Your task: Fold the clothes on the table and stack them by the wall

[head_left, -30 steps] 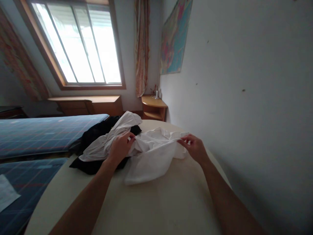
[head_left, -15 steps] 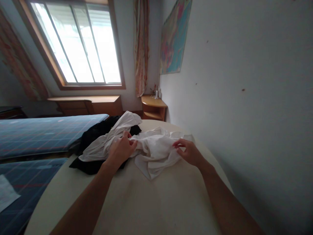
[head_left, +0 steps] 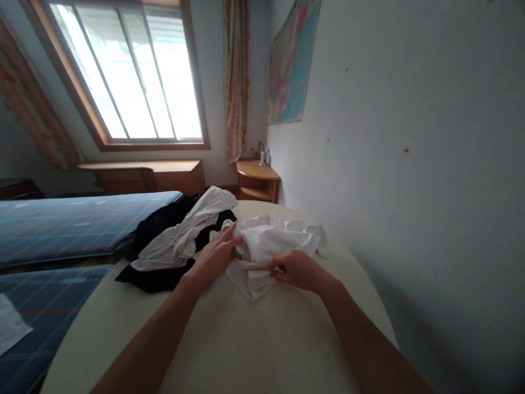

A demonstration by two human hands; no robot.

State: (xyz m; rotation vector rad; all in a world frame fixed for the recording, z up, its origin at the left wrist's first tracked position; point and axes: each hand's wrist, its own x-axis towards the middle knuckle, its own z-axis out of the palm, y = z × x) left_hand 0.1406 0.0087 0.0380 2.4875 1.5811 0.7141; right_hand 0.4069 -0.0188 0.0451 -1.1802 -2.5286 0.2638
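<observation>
A crumpled white garment [head_left: 270,238] lies on the round cream table [head_left: 241,339], its folds bunched between my two hands. My left hand [head_left: 219,253] rests against its left side, with the fingers stretched over the fabric. Close to the near folds, my right hand [head_left: 299,268] has thumb and forefinger pinched together on the cloth. Left of my left hand, another whitish garment [head_left: 180,241] is draped over a black garment [head_left: 151,279]. The exact kind of each garment is hidden by the folds.
Blue plaid mattresses [head_left: 82,224] stand along the left, with a white sheet [head_left: 12,323] on the nearer one. A wall [head_left: 430,219] rises close on the right. Behind the table are a wooden corner shelf [head_left: 258,171] and a low desk [head_left: 176,172].
My right hand has moved left and nearer, from the garment's right side to its near folds. My left hand has shifted slightly right, its fingers now stretched out over the cloth.
</observation>
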